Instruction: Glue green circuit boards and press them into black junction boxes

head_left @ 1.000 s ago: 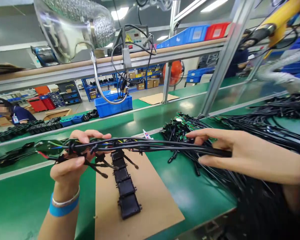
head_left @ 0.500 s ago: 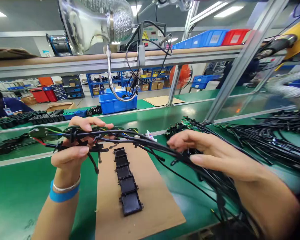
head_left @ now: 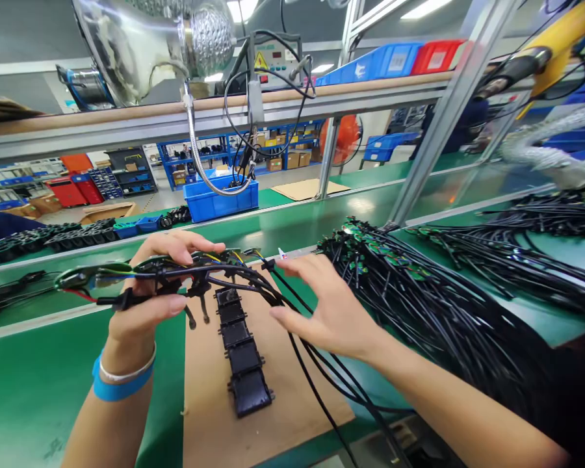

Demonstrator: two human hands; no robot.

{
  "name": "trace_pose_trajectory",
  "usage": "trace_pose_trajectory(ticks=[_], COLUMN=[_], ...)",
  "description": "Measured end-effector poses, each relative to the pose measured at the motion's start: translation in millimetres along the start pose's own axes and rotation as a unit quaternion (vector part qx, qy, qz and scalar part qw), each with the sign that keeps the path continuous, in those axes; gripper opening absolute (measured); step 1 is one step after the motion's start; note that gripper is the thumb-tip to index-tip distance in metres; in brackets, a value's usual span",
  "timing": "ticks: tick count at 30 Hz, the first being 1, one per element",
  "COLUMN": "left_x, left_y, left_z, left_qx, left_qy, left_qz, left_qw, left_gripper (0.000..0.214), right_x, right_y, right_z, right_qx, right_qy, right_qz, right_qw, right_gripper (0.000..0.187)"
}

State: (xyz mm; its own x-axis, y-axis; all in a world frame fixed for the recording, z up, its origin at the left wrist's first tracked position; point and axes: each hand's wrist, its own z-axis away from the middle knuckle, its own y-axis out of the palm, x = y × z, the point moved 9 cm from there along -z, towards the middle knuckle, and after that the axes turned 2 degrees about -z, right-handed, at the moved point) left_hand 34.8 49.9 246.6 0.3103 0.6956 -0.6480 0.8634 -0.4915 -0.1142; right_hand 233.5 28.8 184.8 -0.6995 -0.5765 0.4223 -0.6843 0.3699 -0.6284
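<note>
My left hand (head_left: pixel 158 279) is closed around several green circuit boards (head_left: pixel 95 274) with black cables (head_left: pixel 253 279) attached, held above the bench. Short black leads with connectors hang below its fingers. My right hand (head_left: pixel 326 302) is open, thumb and fingers apart on either side of the cables, which trail down to the right; whether it touches them I cannot tell. Below, a row of several black square plastic housings (head_left: pixel 246 359) lies on a brown cardboard sheet (head_left: pixel 209 435).
A large pile of black cables with boards (head_left: pixel 429 318) covers the bench at right. A blue bin (head_left: pixel 221 200) stands behind, near black parts (head_left: pixel 73 237). A metal shelf rail (head_left: pixel 141 123) crosses above, with a hose (head_left: pixel 195 143) hanging from it.
My right hand has moved left along the cables, away from the pile. The held cables have separated from the pile and hang lower. My left hand keeps its hold; the view has shifted slightly.
</note>
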Motion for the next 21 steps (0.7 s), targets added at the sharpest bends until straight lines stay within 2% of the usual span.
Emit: trace_pose_trajectory(ticks=[3, 4, 8, 12, 14, 16, 17, 19, 21], left_x=[-3.2, -3.6, 0.0, 2.1, 0.5, 5.0, 9.3, 21.7, 39.1], left_y=[4.6, 5.6, 6.4, 8.2, 8.2, 3.9, -0.4, -8.4, -5.7], left_z=[2.3, 3.3, 8.0, 11.6, 14.1, 19.1, 23.1, 33.9, 44.4], left_qx=[-0.005, -0.006, -0.004, 0.004, -0.004, -0.030, -0.053, -0.090, -0.070], left_qy=[0.001, 0.004, 0.012, 0.017, 0.023, 0.009, 0.005, 0.011, 0.027], left_qz=[-0.014, -0.016, -0.024, -0.045, -0.061, -0.058, -0.050, -0.026, -0.007], left_qw=[1.000, 1.000, 1.000, 0.999, 0.998, 0.998, 0.997, 0.995, 0.997], left_gripper=[0.028, 0.028, 0.031, 0.033, 0.032, 0.038, 0.045, 0.065, 0.074], right_x=[-3.1, -5.8, -10.8, -27.0, -31.2, -27.8, -24.1, -14.5, 0.1], right_y=[18.3, 23.5, 29.8, 11.3, 15.4, 26.1, 30.6, 35.9, 40.0], right_z=[8.3, 10.2, 8.7, -2.2, -9.0, -13.8, -15.4, -18.0, -21.3], right_qx=[0.037, 0.043, 0.044, 0.007, 0.061, 0.140, 0.172, 0.212, 0.248], right_qy=[0.043, 0.063, 0.090, 0.114, 0.109, 0.108, 0.123, 0.179, 0.216], right_qz=[-0.024, -0.038, -0.089, -0.003, 0.025, -0.048, -0.119, -0.270, -0.375], right_qw=[0.998, 0.996, 0.991, 0.993, 0.992, 0.983, 0.970, 0.922, 0.867], right_gripper=[0.066, 0.065, 0.027, 0.024, 0.019, 0.013, 0.015, 0.020, 0.023])
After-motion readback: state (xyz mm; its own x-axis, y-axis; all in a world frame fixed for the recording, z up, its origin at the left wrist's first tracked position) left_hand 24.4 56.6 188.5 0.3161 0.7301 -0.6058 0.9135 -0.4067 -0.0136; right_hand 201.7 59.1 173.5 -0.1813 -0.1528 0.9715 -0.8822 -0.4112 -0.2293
